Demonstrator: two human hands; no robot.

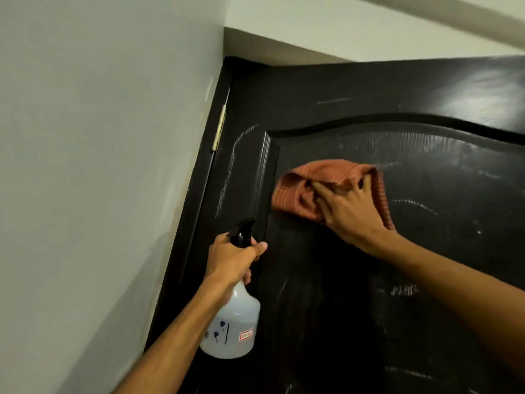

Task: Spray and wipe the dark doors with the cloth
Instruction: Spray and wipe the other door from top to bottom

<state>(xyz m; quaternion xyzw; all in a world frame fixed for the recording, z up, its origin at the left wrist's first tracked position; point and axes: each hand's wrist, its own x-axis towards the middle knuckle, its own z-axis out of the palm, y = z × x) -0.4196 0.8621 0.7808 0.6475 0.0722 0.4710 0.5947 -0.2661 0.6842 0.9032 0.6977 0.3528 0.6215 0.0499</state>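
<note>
Your right hand [350,211] presses the orange cloth [326,189] flat on the dark door [326,294] at one o'clock from your left hand [231,258], fingers clenched round the spray bottle [231,325] — streaks remain, wiping seems partway.

Head view looks up, close, at the dark door [326,280].

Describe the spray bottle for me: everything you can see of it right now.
The spray bottle has a translucent white, plastic-looking body with small blue markings and a red-edged label, and a black trigger head. It is roughly upright, nozzle toward the dark door, beside the raised panel's left edge. The left hand grips its neck just under the trigger. Its liquid level cannot be made out.
</note>
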